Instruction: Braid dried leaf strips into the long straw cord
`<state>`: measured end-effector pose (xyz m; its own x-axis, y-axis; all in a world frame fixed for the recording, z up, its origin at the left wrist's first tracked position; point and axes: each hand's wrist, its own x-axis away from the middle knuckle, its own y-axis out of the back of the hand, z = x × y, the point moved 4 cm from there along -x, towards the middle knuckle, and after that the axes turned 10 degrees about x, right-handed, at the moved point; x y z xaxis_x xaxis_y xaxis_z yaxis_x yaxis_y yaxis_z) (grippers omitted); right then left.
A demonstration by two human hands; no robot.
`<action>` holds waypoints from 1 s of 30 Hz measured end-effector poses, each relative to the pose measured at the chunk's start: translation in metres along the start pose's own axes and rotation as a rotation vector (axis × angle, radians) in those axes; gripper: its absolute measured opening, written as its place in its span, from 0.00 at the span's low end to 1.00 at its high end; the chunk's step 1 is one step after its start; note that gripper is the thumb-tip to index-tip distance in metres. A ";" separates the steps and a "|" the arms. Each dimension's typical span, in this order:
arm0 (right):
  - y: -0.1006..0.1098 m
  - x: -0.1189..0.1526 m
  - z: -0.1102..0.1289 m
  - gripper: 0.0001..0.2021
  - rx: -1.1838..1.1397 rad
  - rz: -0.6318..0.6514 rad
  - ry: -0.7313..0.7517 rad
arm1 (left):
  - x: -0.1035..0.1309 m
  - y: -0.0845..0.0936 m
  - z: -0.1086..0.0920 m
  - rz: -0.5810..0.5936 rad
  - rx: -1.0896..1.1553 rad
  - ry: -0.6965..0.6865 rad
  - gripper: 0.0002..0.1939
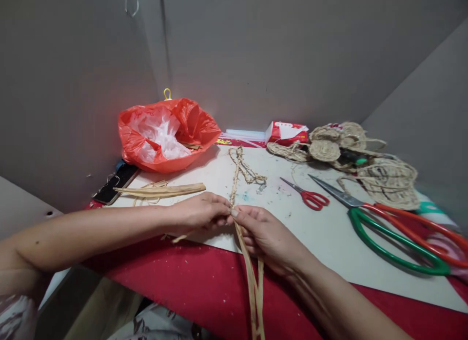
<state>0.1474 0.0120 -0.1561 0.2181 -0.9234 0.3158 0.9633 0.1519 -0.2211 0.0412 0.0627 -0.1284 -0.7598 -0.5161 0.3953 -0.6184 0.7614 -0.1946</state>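
Observation:
A thin braided straw cord [235,181] lies on the white board, its far part looped back on itself. At its near end, my left hand [206,210] pinches the strands from the left. My right hand [258,230] faces it, thumb and fingers closed on the same spot, so the two hands nearly touch. Loose flat straw strips [250,281] hang from beneath my right hand over the red table edge. A short strip end sticks out below my left hand. Some fingertips are hidden behind the strands.
Straw pieces [164,189], a phone [116,184] and a red plastic bag [166,135] are at left. Small red scissors [310,197], large shears [395,242], woven straw pieces [387,179] and a tissue pack [288,133] are at right.

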 end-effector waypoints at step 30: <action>0.010 0.009 0.017 0.12 1.016 -0.079 0.223 | -0.014 0.016 0.015 0.045 0.035 0.075 0.09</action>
<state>0.1615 0.0114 -0.1396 0.2143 -0.9721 0.0951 0.6740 0.2177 0.7059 0.0390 0.0764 -0.1504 -0.7706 -0.4498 0.4515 -0.5918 0.7681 -0.2448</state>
